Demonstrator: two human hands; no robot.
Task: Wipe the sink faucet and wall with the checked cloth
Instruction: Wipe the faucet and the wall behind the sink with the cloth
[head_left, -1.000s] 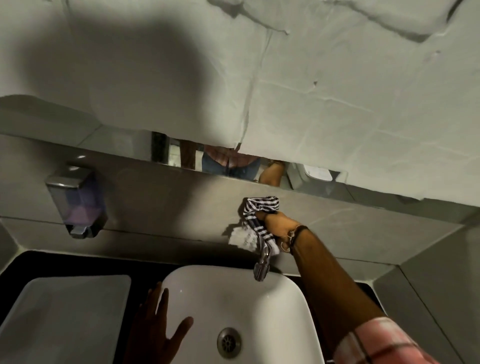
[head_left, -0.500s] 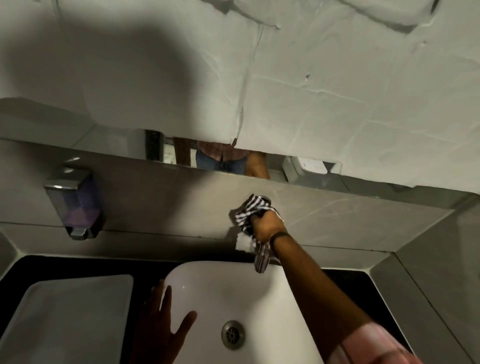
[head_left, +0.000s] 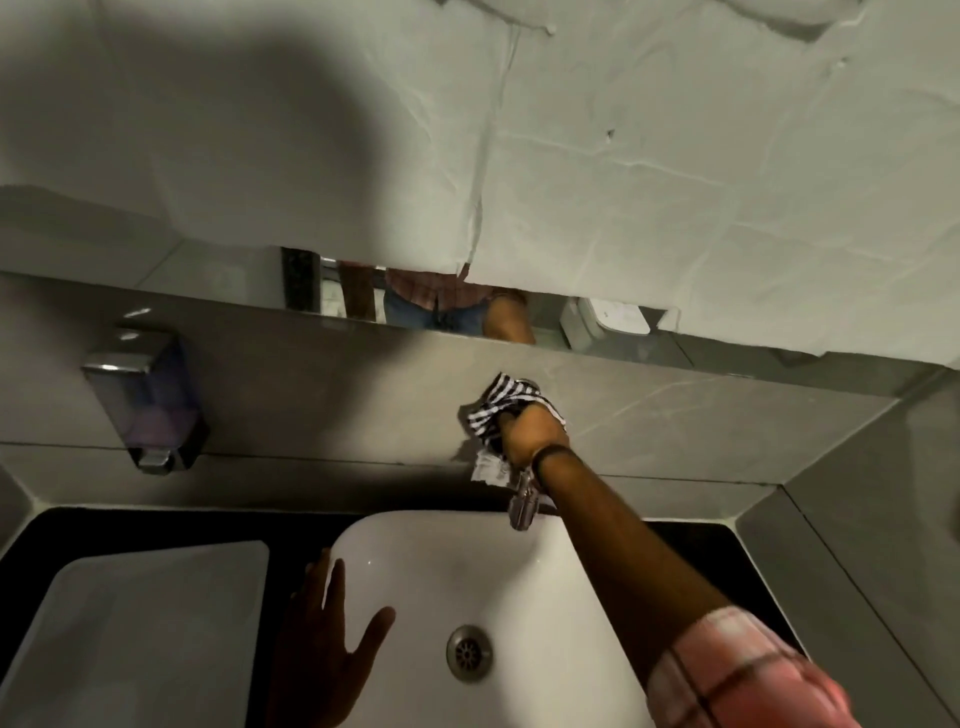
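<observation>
My right hand (head_left: 527, 434) is closed around the black-and-white checked cloth (head_left: 496, 402), bunched against the grey tiled wall (head_left: 675, 415) just above the chrome faucet (head_left: 522, 506). Only the faucet's spout shows below my wrist; its upper part is hidden by hand and cloth. The white sink basin (head_left: 467, 571) lies beneath, its drain (head_left: 469, 652) near the middle. My left hand (head_left: 324, 639) rests flat on the basin's left rim, fingers spread, holding nothing.
A soap dispenser (head_left: 148, 400) is fixed to the wall at the left. A second white basin (head_left: 140, 623) sits left on the black counter (head_left: 156, 525). A paper-covered mirror (head_left: 623, 182) hangs above; the side wall (head_left: 883, 545) closes in at the right.
My right hand with the cloth shifted slightly left and up over the top of the faucet, wrist rotating. My left hand stayed on the basin rim.
</observation>
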